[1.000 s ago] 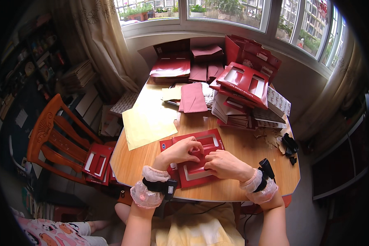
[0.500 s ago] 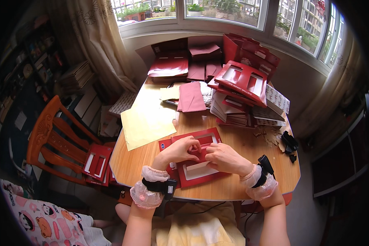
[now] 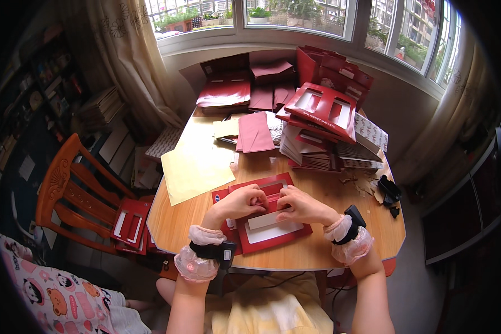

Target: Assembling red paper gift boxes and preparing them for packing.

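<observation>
A red cardboard package (image 3: pixel 286 243) with two cut-out windows lies open on the wooden table in front of me. My left hand (image 3: pixel 240 202) curls its fingers in a pinch at the left end of the package's middle strip. Across from it, my right hand (image 3: pixel 303 206) is closed on the strip's right part, thumb toward the other hand. A pale flap (image 3: pixel 265 220) sticks up below the fingers, along the lower window. The fingertips partly hide the strip between the hands.
Stacked red packages (image 3: pixel 323 111) lean at the back right, beside red envelopes (image 3: pixel 256 132). Yellow paper sheets (image 3: pixel 197 175) lie left. A black object (image 3: pixel 389 191) and torn brown scraps sit near the right edge. Another person's patterned clothing (image 3: pixel 55 295) shows lower left, by a wooden chair (image 3: pixel 75 192).
My right hand has shifted slightly up and left, its thumb now showing more clearly. More of the pale flap shows below the fingers. The whole view has shifted slightly.
</observation>
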A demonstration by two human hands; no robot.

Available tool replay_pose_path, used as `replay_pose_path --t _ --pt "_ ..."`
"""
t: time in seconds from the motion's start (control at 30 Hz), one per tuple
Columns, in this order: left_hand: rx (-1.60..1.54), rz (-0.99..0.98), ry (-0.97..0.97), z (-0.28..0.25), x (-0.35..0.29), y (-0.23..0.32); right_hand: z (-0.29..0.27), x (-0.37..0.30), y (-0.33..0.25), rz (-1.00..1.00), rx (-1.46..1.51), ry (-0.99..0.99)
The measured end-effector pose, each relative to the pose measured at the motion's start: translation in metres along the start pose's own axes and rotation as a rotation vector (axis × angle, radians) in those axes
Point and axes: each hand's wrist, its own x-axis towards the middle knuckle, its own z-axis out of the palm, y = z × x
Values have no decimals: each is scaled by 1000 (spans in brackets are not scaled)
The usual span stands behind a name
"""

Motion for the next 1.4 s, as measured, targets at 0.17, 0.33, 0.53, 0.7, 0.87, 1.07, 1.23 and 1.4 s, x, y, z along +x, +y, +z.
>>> replay_pose_path --t 0.17,0.33,0.53,0.7,0.87,1.07,1.23,1.4 --pt "9 13 -16 -1 -1 2 -1 1 1 -52 57 12" --pt "71 31 -30 0 0 -1 1 2 3 -23 24 41" --pt "119 63 6 4 -4 -8 2 6 2 9 52 14" --pt "280 -16 -22 9 -13 30 2 2 7 23 88 20" --pt "303 -47 -34 11 -14 19 -7 1 -3 13 20 -22" --pt "263 -55 -72 8 -10 22 -9 0 -1 -9 -95 -43" --pt "247 -64 -94 6 -6 16 0 1 11 58 12 -61" --pt "223 -39 -84 8 -7 12 -1 0 13 27 75 -39"
